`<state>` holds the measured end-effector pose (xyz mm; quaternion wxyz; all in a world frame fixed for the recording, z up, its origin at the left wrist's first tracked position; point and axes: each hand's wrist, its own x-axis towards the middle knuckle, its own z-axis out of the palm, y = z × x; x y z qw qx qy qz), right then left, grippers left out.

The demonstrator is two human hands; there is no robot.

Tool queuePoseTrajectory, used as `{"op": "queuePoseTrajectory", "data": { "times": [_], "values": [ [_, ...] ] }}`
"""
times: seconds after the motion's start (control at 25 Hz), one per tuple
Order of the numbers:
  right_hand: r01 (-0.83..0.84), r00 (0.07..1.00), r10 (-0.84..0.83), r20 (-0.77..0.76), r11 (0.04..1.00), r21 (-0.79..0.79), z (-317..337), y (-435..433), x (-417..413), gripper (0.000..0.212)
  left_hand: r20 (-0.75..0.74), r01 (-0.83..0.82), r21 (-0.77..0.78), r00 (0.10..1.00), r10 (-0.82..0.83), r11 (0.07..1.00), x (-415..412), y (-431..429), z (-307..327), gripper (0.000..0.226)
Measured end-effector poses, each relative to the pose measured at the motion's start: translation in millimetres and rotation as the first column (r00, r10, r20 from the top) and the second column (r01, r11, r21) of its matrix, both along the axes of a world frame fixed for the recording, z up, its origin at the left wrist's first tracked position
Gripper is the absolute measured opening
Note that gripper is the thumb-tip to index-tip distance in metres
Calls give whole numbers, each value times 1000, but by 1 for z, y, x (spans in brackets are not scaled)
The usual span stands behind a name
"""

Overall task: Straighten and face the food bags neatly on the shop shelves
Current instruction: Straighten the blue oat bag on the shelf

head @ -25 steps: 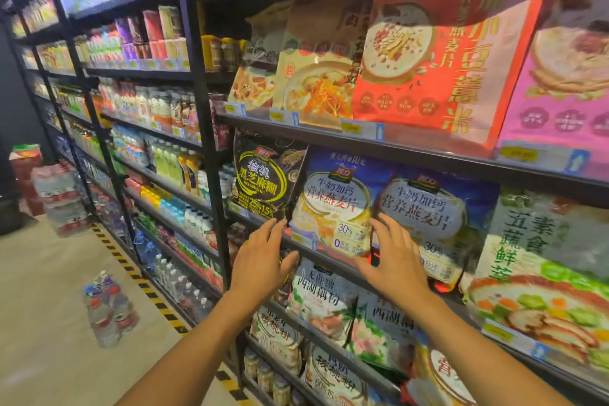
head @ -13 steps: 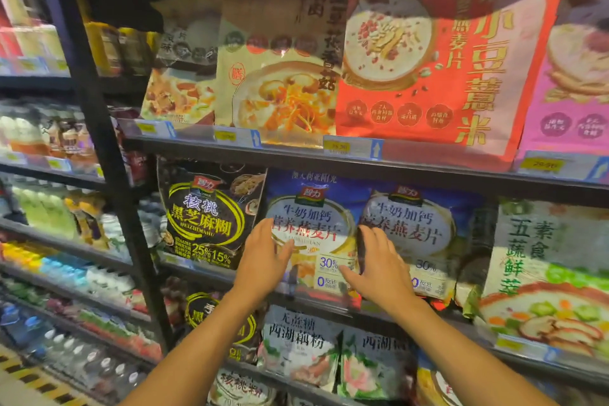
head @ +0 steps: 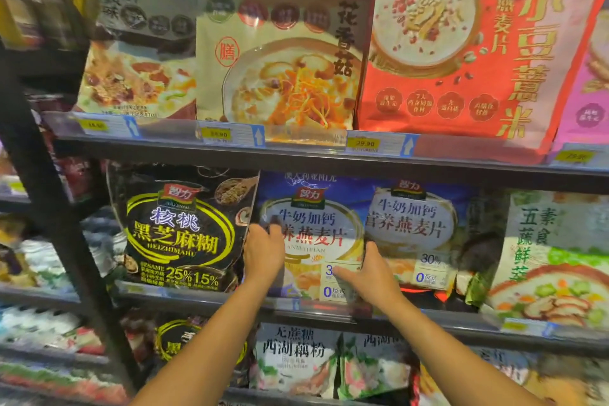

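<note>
Middle shelf (head: pixel 197 301): left hand (head: pixel 263 255) and right hand (head: pixel 374 277) grip blue oat bag (head: pixel 316 208) by its 2 sides, fingers curled round the edges.

Glossy plastic food bags (head: pixel 309 237), matt metal shelf (head: pixel 230 150)

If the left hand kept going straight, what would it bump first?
The left hand grips the left edge of the front blue bag, so that bag comes first. Further in it would likely brush the black bag beside it; depth is unclear.
</note>
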<state>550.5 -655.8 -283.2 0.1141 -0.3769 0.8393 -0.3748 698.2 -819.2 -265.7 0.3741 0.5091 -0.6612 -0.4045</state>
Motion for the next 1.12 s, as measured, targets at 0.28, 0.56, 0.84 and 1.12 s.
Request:
{"op": "queuePoseTrajectory", "data": {
  "times": [0.28,0.56,0.84,1.12],
  "values": [
    [19,999,-17,28,996,-90,3,0,7,49,-91,-48,60,994,54,997,-2,-9,6,28],
    [92,994,-100,-41,985,-148,31,20,-10,49,-177,-56,78,982,69,995,-13,5,19,19],
    [81,996,-69,53,956,-283,38,71,-35,47,-223,41,46,974,-30,998,-41,39,38,9],
    [129,992,-115,62,935,-330,38,131,-72,56,-237,217,34,950,-203,976,-82,80,37,11]
  ]
}}
